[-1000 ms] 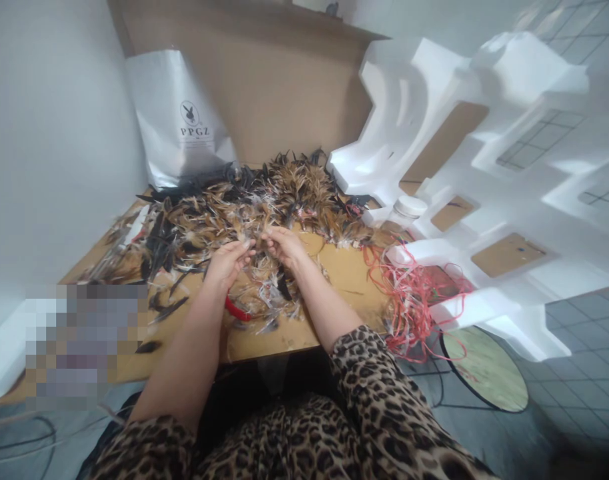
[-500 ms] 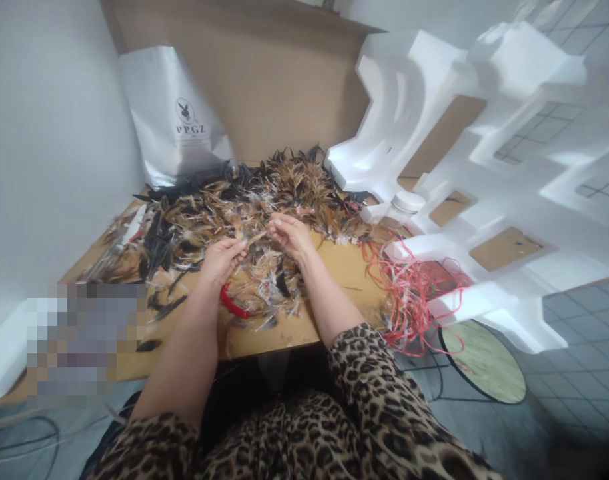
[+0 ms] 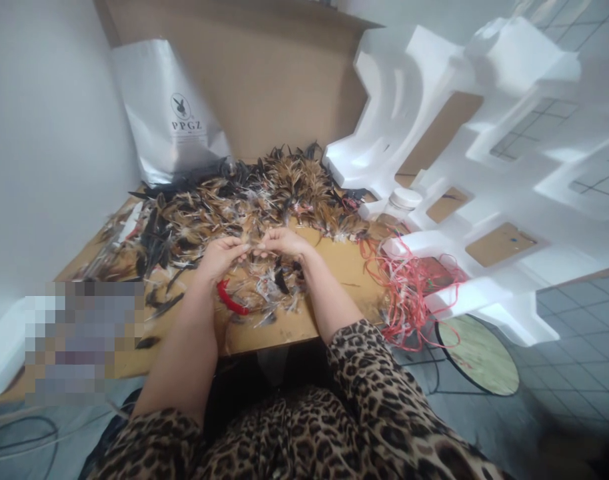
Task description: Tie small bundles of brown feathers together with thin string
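Note:
My left hand [image 3: 222, 258] is closed in a pinch over the feather-covered table, with a small pale brown feather [image 3: 252, 236] at its fingertips. Close beside it, almost touching, the thumb and fingers of my right hand [image 3: 280, 243] are pinched too; what they hold is too small to make out. Behind both hands spreads a heap of brown and black feathers [image 3: 204, 207]. A red curved band [image 3: 230, 301] lies just below my left hand. To its right is a loose clump of pale and dark feathers [image 3: 272, 283].
A silver bag [image 3: 159, 113] stands at the back left before a cardboard panel [image 3: 279, 80]. White foam packing [image 3: 514, 173] rises on the right, near a white-lidded jar [image 3: 403, 201] and tangled red ribbons [image 3: 409, 293]. A round stool [image 3: 479, 357] stands below the table's right side.
My right hand has come down and left, so its fingertips now meet near those of my left hand. The feather that spanned the gap between them is now mostly hidden.

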`<state>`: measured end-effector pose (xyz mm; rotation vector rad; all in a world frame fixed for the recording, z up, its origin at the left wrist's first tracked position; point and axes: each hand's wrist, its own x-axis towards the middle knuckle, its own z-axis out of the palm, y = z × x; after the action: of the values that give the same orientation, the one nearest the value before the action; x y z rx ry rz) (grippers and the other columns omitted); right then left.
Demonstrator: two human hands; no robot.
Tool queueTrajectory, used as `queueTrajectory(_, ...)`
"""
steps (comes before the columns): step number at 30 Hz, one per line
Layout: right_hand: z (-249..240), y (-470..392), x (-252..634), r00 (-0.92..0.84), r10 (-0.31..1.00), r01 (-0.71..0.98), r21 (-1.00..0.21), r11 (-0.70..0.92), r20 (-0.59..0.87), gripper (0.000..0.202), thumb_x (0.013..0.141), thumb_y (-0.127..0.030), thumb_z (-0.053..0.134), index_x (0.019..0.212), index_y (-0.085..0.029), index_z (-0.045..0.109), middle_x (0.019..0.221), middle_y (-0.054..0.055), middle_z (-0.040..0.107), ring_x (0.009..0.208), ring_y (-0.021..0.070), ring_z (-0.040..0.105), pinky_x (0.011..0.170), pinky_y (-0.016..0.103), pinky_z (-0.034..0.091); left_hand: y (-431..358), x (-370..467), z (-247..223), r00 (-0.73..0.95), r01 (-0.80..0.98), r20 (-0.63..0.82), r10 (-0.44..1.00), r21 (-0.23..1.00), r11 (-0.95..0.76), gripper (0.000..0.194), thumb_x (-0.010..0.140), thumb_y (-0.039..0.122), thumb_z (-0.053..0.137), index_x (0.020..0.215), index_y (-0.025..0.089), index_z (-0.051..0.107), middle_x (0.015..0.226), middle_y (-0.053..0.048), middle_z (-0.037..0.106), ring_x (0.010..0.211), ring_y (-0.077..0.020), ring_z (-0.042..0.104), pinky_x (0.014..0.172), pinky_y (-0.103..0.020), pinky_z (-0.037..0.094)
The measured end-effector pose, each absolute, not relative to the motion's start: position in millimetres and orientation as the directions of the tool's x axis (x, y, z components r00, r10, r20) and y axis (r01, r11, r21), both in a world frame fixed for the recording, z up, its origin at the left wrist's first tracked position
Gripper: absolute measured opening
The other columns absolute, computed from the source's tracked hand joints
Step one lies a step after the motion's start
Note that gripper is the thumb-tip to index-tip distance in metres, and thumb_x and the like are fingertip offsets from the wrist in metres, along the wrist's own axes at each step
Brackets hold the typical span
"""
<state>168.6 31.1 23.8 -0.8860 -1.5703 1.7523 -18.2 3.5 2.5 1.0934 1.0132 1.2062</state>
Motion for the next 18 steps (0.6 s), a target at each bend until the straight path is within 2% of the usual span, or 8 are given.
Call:
queueTrajectory(5,17,34,165,-0.592,0.804,-0.093,-0.985,-0.144,-0.062,0.030,0.055,-0.030,0.077,0.063,-0.012,0.055,0.060,0.003,0.067,0.046,0.0054,0.054,0.040,0.013,0.034,10,-17,-3,0.016,-0.184,0.050,0.999,0.982,-0.046,0.018,0.055,0.024,0.076,0.064,0.013,0.066,0.053,-0.002,0.061,0.043,-0.0050,0.051,0.046,-0.014,0.039)
queueTrajectory(9,14,38,157,-0.374,0.925,-0.331,-0.922,-0.200,-0.066,0.029,0.058,-0.027,0.076,0.073,-0.015,0.054,0.065,0.000,0.068,0.054,0.0070,0.060,0.046,0.014,0.040,13,-16,-2,-0.195,-0.314,0.061,0.979,0.942,-0.122,0.017,0.055,0.022,0.076,0.065,0.013,0.066,0.067,-0.003,0.067,0.056,-0.0067,0.058,0.056,-0.016,0.046)
queueTrajectory(11,13,39,152,-0.247,0.966,-0.445,-0.876,-0.185,-0.079,0.028,0.059,-0.024,0.075,0.077,-0.017,0.054,0.070,-0.001,0.069,0.063,0.0086,0.063,0.051,0.015,0.043,12,-14,0,-0.241,-0.389,0.038,0.970,0.912,-0.132,0.017,0.056,0.022,0.075,0.069,0.014,0.067,0.072,-0.003,0.068,0.061,-0.0069,0.060,0.057,-0.015,0.046)
queueTrajectory(14,14,36,142,-0.154,0.987,-0.537,-0.834,-0.130,-0.055,0.027,0.059,-0.023,0.075,0.077,-0.017,0.055,0.072,-0.001,0.069,0.070,0.0102,0.065,0.055,0.016,0.045,8,-9,1,-0.154,-0.434,-0.013,0.988,0.899,-0.056,0.020,0.058,0.023,0.074,0.073,0.012,0.067,0.076,-0.005,0.069,0.061,-0.0063,0.061,0.054,-0.013,0.044)
queueTrajectory(18,11,29,126,-0.024,1.000,-0.560,-0.828,-0.002,0.013,0.024,0.057,-0.024,0.074,0.071,-0.016,0.057,0.069,0.000,0.068,0.062,0.0088,0.062,0.057,0.018,0.045,3,0,0,-0.024,-0.438,-0.073,0.997,0.897,0.055,0.022,0.056,0.020,0.076,0.073,0.010,0.066,0.078,-0.008,0.070,0.063,-0.0092,0.063,0.053,-0.015,0.046)
